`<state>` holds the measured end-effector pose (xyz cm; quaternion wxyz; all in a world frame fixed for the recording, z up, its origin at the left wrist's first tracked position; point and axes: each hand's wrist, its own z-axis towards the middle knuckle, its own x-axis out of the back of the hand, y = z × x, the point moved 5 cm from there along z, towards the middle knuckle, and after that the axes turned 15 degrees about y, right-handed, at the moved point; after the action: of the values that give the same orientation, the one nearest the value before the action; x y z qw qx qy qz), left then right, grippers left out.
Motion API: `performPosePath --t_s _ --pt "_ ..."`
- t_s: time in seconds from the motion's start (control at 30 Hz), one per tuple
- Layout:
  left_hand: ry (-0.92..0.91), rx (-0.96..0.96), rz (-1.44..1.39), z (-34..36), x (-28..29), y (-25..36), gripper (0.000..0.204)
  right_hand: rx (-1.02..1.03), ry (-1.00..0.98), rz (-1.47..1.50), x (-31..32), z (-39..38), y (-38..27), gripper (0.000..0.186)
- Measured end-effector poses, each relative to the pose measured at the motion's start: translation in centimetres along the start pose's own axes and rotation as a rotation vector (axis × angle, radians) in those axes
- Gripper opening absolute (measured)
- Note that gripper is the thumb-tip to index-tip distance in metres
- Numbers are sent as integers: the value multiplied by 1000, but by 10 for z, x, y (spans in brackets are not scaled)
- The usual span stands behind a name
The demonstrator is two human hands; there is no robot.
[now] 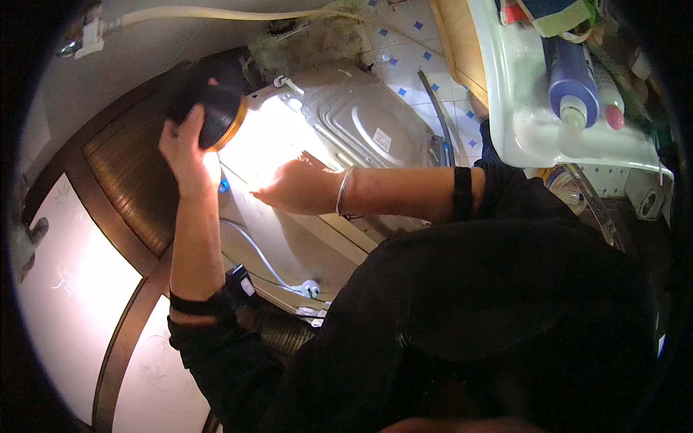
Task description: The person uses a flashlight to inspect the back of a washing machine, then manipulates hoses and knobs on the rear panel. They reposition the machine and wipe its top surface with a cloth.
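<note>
Door, far left: pale panes (79, 289) in a brown wooden frame.
Pale hose (216, 12): runs across the wall beyond the machine, from a white fitting at upper left.
Left hand (189, 159): raised, fingers wrapped round the body of a round black lamp (225, 119) with an orange rim.
Lamp: lit, held above the left side of the machine; its beam bleaches the surface there white.
Blue piece (224, 185): small, just below the lamp.
White spout (289, 85): stands out near the upper left corner of the machine's stamped panel.
Right hand (299, 184): reaches in from the right to the brightly lit left part of the machine, a pale band at the wrist. Glare swallows the fingertips, so I cannot tell whether they grip anything.
Plug (309, 289): white, on a pale cable, below the right hand; it looks unplugged.
Metal machine (336, 119): between door and tiles, its grey panel marked by an oval ridge and a white label (382, 139).
Progress: judged to be midway; the light is on the spot and the panel seems in place, while the right hand's work looks unfinished.
White basin (512, 148): upper right, holding a purple bottle (574, 83) near its lower edge.
</note>
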<state>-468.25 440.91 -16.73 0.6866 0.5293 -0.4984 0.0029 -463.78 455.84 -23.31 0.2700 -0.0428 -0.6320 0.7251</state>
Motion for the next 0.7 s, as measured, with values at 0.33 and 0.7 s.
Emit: performPosePath --t_s 0.33,0.7 --pt "291 -35 -431 -29 90 41 48 277 408 -20 -6 21 -28 17" --pt "297 -73 -522 -31 79 34 52 192 177 -45 -5 52 -34 25"
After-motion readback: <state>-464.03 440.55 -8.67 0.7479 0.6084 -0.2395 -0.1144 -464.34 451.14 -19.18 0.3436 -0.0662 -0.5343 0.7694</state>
